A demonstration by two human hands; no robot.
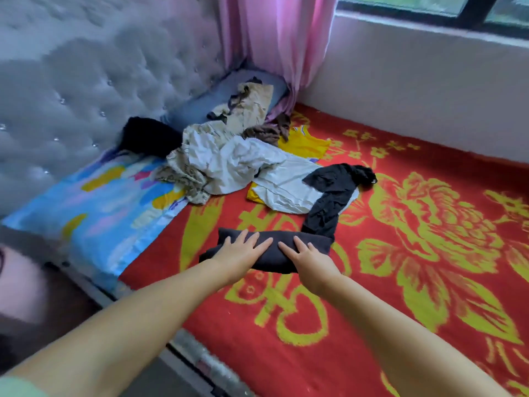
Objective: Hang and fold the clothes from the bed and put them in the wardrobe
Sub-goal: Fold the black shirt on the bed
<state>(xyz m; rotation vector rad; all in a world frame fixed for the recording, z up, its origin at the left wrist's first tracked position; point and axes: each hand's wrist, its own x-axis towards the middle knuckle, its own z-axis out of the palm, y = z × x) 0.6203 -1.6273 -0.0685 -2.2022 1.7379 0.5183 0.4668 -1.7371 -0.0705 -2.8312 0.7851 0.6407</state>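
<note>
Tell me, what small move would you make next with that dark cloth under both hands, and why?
Probably draw the loose tail in and fold it over the bundle. The left hand and right hand press flat on the folded part of the dark garment, but its long tail trails away across the red blanket, unfolded.

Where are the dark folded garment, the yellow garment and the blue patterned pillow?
dark folded garment (274,255), head view, bare middle between the two hands.
yellow garment (310,146), head view, upper part beside the white cloth.
blue patterned pillow (94,202), head view, centre of its top.
</note>
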